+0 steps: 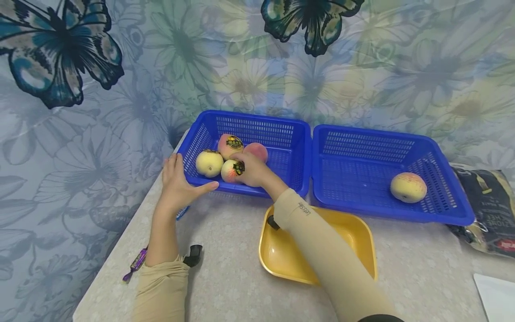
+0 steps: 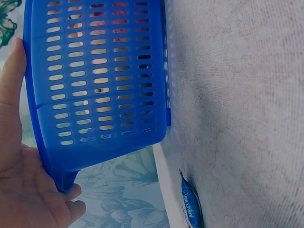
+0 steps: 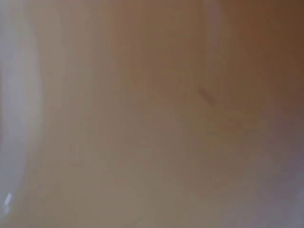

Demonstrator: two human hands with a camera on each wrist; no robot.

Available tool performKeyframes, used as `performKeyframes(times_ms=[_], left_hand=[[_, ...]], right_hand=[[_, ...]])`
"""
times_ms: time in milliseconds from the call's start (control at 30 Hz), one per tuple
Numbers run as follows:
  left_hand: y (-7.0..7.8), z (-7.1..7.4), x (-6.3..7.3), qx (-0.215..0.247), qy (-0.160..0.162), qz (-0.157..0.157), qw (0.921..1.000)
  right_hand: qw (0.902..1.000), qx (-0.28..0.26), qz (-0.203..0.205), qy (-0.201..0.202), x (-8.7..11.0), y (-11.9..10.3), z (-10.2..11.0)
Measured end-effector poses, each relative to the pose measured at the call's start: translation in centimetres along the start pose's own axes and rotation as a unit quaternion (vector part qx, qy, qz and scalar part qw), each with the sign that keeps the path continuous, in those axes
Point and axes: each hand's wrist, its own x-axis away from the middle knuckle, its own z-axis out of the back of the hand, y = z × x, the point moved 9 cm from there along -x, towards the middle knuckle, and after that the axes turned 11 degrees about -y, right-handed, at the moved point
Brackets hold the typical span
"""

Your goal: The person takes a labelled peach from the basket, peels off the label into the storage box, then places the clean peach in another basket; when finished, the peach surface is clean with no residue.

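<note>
Tabletop: pale and faintly patterned, set against a flowered wall covering.
Right hand: thumb and fingers clamped on the front peach, which has a black label; the right wrist view is too blurred to add detail.
Left hand: thumb and fingers spread apart, touching the rim at the near left corner of the left basket.
Left basket: blue, slatted; it contains the front peach, a yellow peach, a labelled pink peach and another pink peach, partly hidden by the right hand.
Yellow tub: under the right forearm, in front of the baskets.
Right basket: just beside the left one, a single peach near its right end.
Wrappers: blue packet and purple sweet near the left arm.
Far right: dark bag, white sheet.
</note>
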Motion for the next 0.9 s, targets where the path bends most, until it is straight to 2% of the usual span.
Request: performKeyframes(times_ms=[167, 367, 533, 667, 767, 900], left_hand=[[0.1, -0.2, 0.0, -0.003, -0.002, 0.001, 1.0], [0.2, -0.4, 0.0, 0.0, -0.002, -0.002, 1.0], [0.2, -0.5, 0.0, 0.0, -0.003, -0.003, 1.0], [0.2, -0.5, 0.0, -0.001, -0.004, -0.002, 1.0], [0.1, -0.4, 0.1, -0.002, -0.004, 0.0, 1.0], [0.0, -0.3, 0.1, -0.004, -0.002, 0.002, 1.0]], right_hand=[[0.9996, -0.019, 0.004, -0.021, -0.1, 0.3, -0.4], [0.9998, -0.007, 0.018, 0.001, 0.1, 0.4, -0.3], [0.9983, 0.035, 0.035, 0.03, 0.4, 0.0, 0.2], [0.9965, 0.06, 0.012, 0.056, 0.9, -0.1, 0.8], [0.9941, 0.066, 0.007, 0.086, 1.3, -0.4, 1.4], [0.988, 0.075, 0.027, 0.132, 2.3, -1.5, 2.5]])
